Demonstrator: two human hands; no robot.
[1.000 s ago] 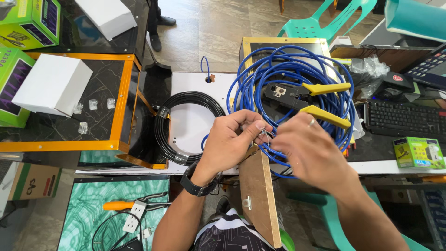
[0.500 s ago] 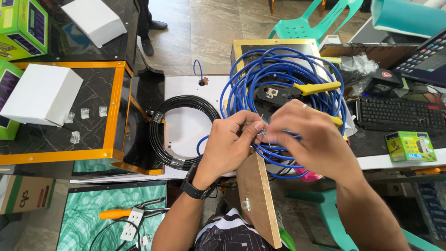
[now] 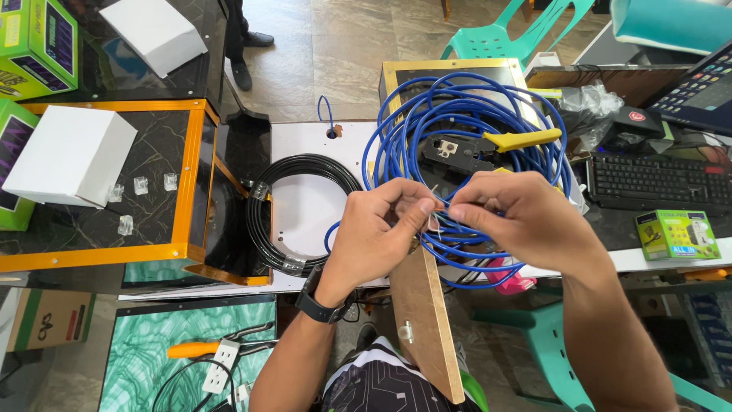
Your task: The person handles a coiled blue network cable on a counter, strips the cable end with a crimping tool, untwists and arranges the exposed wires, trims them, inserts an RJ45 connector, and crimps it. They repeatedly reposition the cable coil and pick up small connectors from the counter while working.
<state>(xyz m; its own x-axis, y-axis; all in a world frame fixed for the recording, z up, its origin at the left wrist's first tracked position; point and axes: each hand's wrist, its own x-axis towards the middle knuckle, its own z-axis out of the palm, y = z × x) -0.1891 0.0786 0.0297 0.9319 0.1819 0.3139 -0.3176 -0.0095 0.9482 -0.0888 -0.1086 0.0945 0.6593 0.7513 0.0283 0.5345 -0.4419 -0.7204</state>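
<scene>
Boxes line our left edge: green and purple printed cartons (image 3: 34,42) at the top corner, a plain white box (image 3: 152,32) beside them, and a larger white box (image 3: 65,156) on the dark, orange-framed counter (image 3: 187,183), with small clear plugs (image 3: 141,185) just beside it. Lower left sits a brown carton (image 3: 49,317). Moving right, a black cable coil (image 3: 301,214) lies on the white board (image 3: 313,145). Our left hand (image 3: 377,233) and right hand (image 3: 522,221) meet at the middle, fingertips pinched on the end of the blue cable (image 3: 465,122), whose coil lies on the table just behind them. We judge that we are sorting its fine wires; the next move calls for a steady, even pinch. Yellow-handled crimpers (image 3: 488,145) rest inside the coil. Far right, a small green carton (image 3: 675,233) sits below the black keyboard (image 3: 656,179).
</scene>
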